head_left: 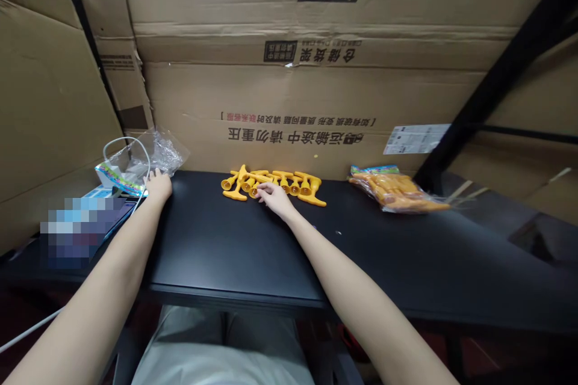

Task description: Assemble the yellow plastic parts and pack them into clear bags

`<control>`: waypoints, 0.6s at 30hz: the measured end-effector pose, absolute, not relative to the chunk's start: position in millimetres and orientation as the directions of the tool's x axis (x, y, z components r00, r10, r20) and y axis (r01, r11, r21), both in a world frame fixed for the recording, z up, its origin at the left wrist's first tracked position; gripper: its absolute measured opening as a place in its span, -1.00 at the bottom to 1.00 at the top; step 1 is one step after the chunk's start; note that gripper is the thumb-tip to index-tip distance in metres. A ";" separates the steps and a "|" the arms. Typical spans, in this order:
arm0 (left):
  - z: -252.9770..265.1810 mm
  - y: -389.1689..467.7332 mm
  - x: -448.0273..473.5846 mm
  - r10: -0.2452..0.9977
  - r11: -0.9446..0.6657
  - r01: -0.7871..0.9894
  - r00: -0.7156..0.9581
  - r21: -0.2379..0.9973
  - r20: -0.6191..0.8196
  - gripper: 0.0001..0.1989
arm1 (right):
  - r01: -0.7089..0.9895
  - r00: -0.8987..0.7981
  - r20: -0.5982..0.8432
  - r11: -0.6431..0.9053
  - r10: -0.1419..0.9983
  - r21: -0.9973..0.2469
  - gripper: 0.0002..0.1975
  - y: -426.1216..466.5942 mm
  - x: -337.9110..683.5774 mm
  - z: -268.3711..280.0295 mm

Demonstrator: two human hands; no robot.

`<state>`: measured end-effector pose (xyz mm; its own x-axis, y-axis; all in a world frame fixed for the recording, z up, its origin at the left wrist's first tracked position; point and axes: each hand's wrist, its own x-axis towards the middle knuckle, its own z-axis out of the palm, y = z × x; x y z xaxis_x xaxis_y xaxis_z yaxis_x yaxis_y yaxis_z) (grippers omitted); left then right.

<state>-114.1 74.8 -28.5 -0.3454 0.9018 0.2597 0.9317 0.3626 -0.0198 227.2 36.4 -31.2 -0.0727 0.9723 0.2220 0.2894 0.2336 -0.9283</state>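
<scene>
A row of several yellow plastic T-shaped pieces (pixel 310 191), with cup-like ends, lies at the back of the black table. My right hand (pixel 276 200) is over the row's middle. Its thumb and fingers are bent together at the cup of one yellow piece (pixel 254 192); the palm hides part of the row. At the left, my left hand (pixel 158 186) rests at the near edge of a crumpled clear plastic bag (pixel 169 150), its fingers somewhat apart. A colourful header card (pixel 118 179) lies beside that hand, and a white cable (pixel 148 159) loops past it.
A clear pack of yellow pieces (pixel 397 189) lies on the black table (pixel 226 252) at the right. A blurred-out flat object (pixel 85 231) is at the left. Cardboard walls (pixel 293 90) and a black slanted post (pixel 487 90) bound the table.
</scene>
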 end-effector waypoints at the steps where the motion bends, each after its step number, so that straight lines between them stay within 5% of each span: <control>1: -29.0 75.1 -114.8 0.897 0.372 0.928 -0.354 -0.018 0.263 -0.51 | 0.290 -0.075 0.237 0.249 0.969 -0.924 -0.90 37.9 227.1 -32.7; 13: -29.6 83.5 -101.0 0.913 0.339 0.940 -0.321 -0.028 0.253 -0.51 | 0.198 0.012 0.234 0.227 0.972 -0.954 -0.87 48.1 234.3 -38.7; 18: -25.0 82.1 -96.7 0.943 0.262 0.965 -0.255 -0.004 0.216 -0.42 | 0.103 0.296 0.331 0.315 0.896 -0.944 -0.87 69.0 273.0 -17.0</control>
